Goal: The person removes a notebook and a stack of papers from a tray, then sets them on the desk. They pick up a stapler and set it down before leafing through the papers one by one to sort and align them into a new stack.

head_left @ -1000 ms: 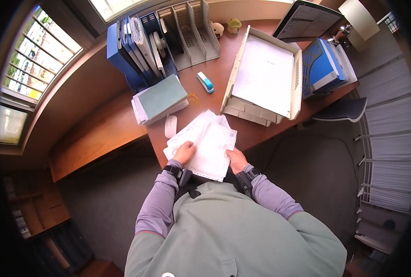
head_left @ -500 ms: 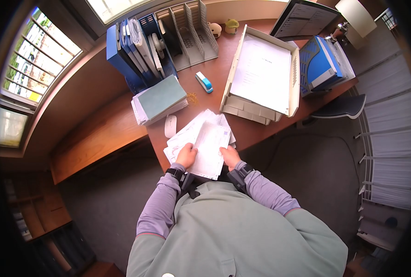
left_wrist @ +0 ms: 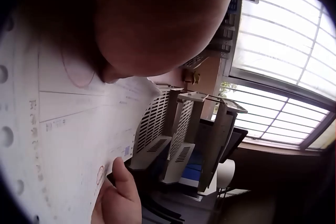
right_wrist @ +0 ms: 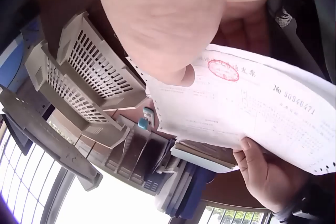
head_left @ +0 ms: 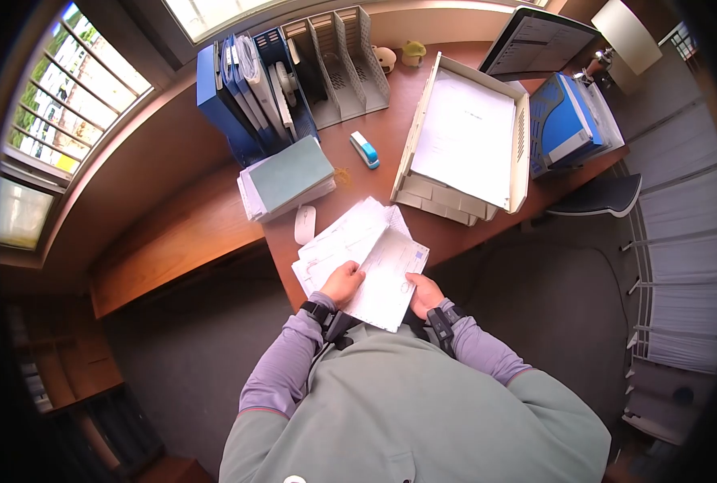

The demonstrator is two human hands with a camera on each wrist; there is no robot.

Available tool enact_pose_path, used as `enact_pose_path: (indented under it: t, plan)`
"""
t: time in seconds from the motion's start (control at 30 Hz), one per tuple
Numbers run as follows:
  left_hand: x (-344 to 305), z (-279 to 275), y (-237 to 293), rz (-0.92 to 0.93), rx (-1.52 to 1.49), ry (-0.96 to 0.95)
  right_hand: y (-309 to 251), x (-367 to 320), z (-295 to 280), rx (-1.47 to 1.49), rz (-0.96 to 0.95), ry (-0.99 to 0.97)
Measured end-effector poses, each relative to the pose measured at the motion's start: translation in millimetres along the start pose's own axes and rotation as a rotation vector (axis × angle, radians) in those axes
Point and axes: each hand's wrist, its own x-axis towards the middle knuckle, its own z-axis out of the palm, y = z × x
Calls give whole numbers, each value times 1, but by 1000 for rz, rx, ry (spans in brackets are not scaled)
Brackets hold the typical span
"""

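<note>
Between both hands is a white invoice (head_left: 391, 272), with a red oval stamp, a printed number and punched holes along its edge in the right wrist view. My left hand (head_left: 344, 282) pinches its left edge, thumb on top. At its right edge my right hand (head_left: 424, 295) grips with the thumb on the face and the fingers beneath. More white papers (head_left: 334, 245) lie fanned out under and behind the invoice at the desk's front edge. In the left wrist view the left hand's thumb (left_wrist: 157, 40) looms large over the printed sheet.
A mouse (head_left: 304, 224) and a stack with a grey-green cover (head_left: 294, 173) sit left of the papers. A blue-white stapler (head_left: 364, 150) lies beyond them. A beige letter tray (head_left: 404, 157) stands right, with blue file holders (head_left: 564, 133) and a monitor (head_left: 539, 42) behind.
The right hand came inward with the invoice half a second ago, then moved back out to the right. Now both hands are slightly lower and farther right, with the invoice slanted.
</note>
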Motion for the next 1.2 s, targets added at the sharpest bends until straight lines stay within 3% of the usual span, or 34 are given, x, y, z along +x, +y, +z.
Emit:
enact_pose_path:
  t: [0.4,0.6,0.7,0.77,0.87,1.07,1.2]
  plan:
    - [-8,24,-10,119,274,56,2,2,-11,26,-17,31]
    - [-14,16,2,119,40,62,-4,1,-1,-1,-129,-36]
    - [-11,13,-2,19,-16,17,-5,6,-1,-28,-145,-67]
    - [0,16,-19,-74,-321,-49,-5,9,-3,-55,-155,-85]
    - [-14,2,30,-203,-546,-93,-7,7,2,-105,-195,-81]
    - [19,6,15,-115,-534,-130,-23,4,17,-180,-238,-121]
    - [28,18,1,32,-330,-4,-33,2,16,-36,-103,-135]
